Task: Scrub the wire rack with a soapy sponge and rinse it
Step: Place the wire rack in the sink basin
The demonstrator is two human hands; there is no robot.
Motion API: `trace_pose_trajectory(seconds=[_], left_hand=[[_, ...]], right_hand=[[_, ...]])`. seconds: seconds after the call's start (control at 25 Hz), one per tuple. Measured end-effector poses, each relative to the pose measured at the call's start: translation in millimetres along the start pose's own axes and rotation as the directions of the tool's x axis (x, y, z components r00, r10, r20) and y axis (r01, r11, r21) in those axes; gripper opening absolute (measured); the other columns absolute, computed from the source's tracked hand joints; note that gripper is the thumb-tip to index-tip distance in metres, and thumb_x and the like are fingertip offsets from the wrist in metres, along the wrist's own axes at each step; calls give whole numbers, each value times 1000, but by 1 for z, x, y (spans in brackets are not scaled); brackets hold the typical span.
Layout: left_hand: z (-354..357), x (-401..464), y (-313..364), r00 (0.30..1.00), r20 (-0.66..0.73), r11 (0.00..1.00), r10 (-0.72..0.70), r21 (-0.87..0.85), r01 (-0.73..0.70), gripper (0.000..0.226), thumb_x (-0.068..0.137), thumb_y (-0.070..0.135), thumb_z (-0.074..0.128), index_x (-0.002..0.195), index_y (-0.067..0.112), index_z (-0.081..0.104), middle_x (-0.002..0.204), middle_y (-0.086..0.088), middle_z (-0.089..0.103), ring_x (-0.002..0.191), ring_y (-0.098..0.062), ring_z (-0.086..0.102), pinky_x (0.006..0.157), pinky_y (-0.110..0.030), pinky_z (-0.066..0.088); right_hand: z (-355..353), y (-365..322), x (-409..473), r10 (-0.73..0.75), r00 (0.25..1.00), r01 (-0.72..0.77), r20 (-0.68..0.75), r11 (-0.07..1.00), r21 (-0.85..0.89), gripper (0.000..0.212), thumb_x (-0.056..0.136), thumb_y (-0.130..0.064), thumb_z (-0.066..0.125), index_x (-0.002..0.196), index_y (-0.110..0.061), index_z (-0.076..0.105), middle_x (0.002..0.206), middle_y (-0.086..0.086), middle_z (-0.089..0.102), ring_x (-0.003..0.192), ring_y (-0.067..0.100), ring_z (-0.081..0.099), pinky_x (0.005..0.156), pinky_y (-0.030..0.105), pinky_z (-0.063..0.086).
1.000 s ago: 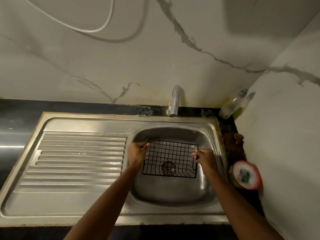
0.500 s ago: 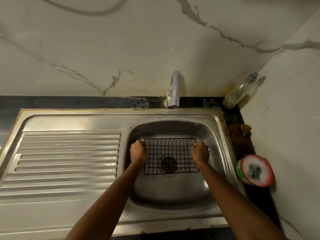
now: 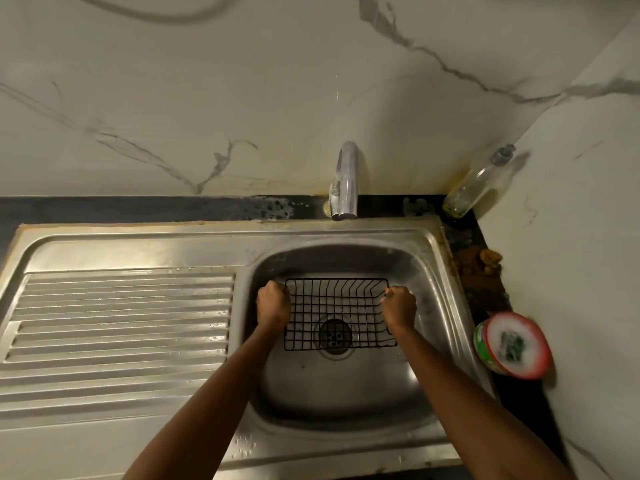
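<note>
A black wire rack (image 3: 337, 306), shaped like a shallow basket, is held over the steel sink basin (image 3: 349, 386), above the drain. My left hand (image 3: 273, 304) is closed on the rack's left rim. My right hand (image 3: 399, 306) grips its right rim. The rack is roughly level, open side up. A green scrub sponge sits on white soap in a red-rimmed tub (image 3: 514, 344) on the dark counter to the right of the sink. No water runs from the tap (image 3: 344, 181).
A ribbed steel drainboard (image 3: 117, 317) lies left of the basin. A nearly empty clear bottle (image 3: 479, 183) leans in the back right corner. Brown grime (image 3: 479, 263) covers the counter strip beside the right marble wall, which stands close.
Both hands have closed more fully around the rack's sides and the rack has tilted to sit level and lower in the basin. The view has shifted slightly down.
</note>
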State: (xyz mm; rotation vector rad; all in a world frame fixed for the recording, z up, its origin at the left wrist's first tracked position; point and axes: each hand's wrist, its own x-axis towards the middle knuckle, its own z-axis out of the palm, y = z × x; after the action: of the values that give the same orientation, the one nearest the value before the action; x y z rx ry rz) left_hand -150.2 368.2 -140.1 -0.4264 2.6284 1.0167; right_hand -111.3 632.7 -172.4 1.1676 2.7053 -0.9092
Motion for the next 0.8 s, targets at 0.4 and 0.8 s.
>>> trace_pose_trajectory(seconds=[0.4, 0.8], left_hand=[[-58, -10, 113, 958, -81, 961, 275, 35, -273, 25, 100, 41, 60, 85, 22, 65, 76, 7, 65, 68, -7, 63, 65, -24, 56], [-78, -5, 200, 976, 36, 974, 215, -86, -212, 32, 94, 11, 72, 122, 0, 61, 120, -16, 68, 105, -25, 69, 86, -34, 60]], right_hand=[[-41, -25, -49, -13, 993, 15, -114, 1000, 16, 17, 95, -10, 56, 84, -11, 69, 79, 6, 70, 73, 21, 65, 53, 25, 44], [-68, -31, -118, 34, 999, -35, 10, 989, 146, 26, 81, -4, 58, 66, -19, 73, 65, -12, 66, 58, 1, 56, 50, 19, 39]])
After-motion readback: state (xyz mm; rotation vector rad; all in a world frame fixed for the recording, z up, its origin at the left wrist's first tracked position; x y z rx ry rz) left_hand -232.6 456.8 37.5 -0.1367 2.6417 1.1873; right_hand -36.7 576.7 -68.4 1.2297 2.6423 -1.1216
